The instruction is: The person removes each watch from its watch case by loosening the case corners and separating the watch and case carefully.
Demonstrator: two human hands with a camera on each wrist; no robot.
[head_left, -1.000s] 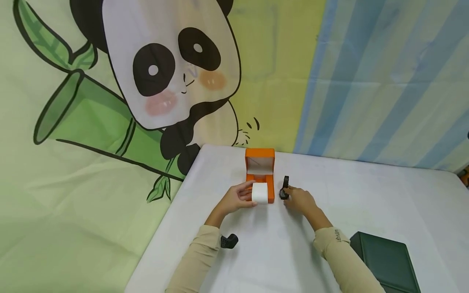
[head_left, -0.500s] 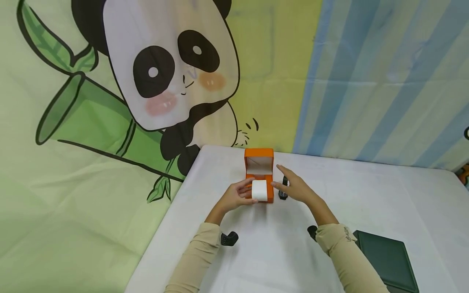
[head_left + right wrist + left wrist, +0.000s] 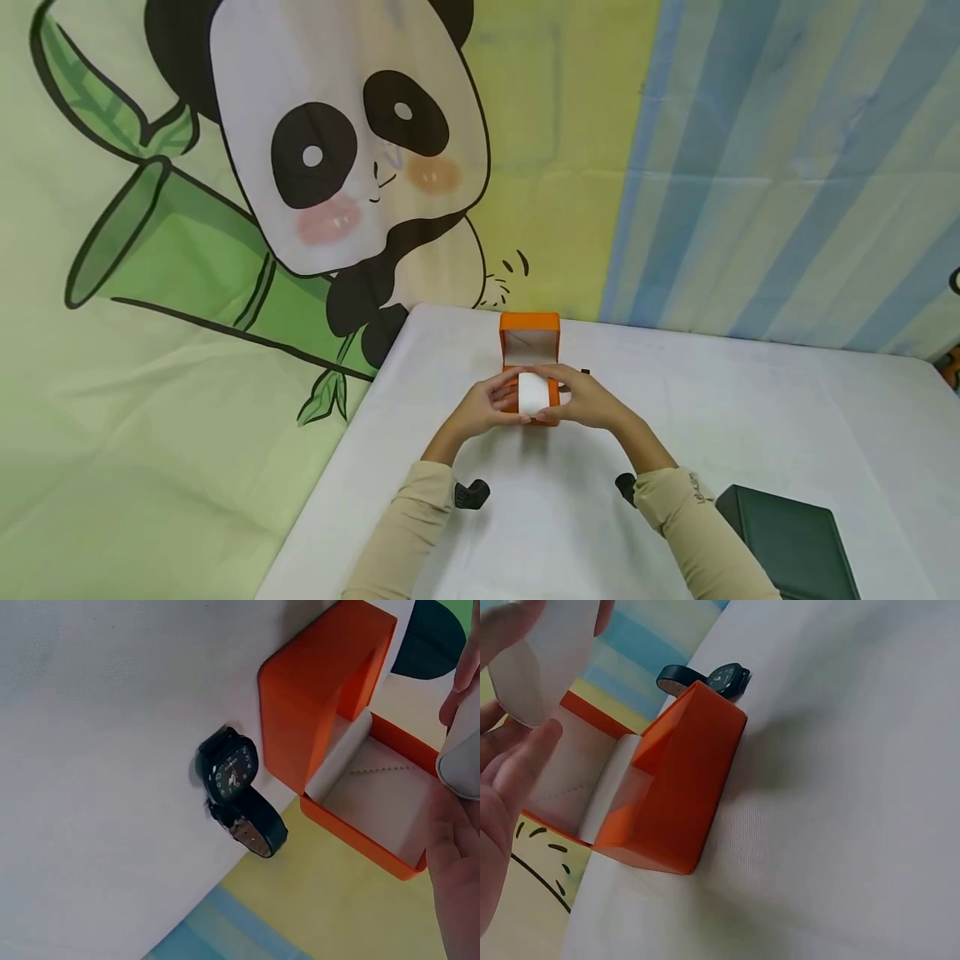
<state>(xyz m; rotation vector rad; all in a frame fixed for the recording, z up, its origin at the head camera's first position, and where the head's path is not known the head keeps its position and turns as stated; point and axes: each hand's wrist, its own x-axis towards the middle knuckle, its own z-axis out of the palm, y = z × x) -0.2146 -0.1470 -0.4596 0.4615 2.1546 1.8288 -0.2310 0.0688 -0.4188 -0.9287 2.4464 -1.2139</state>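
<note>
A white watch cushion (image 3: 533, 394) is held between both hands, raised above the front of an orange watch box (image 3: 679, 787). My left hand (image 3: 480, 411) grips its left side, thumb below and fingers above. From the right, my right hand (image 3: 592, 402) holds the other side with thumb and fingers. The box stands with its lid up, showing a pale lining (image 3: 382, 791). Right beside the box lies a black wristwatch (image 3: 234, 766) with a dark dial and a looped strap, mostly covered by my right hand in the head view.
A dark green case (image 3: 787, 533) lies at the right front of the white table (image 3: 750, 417). Behind the table hangs a backdrop (image 3: 555, 167) with a panda drawing and stripes. Black wrist cameras (image 3: 472, 494) sit at both cuffs.
My right hand has let go of the wristwatch, lifted, and moved left to take hold of the cushion's right side. The left hand keeps its grip on the cushion in about the same place.
</note>
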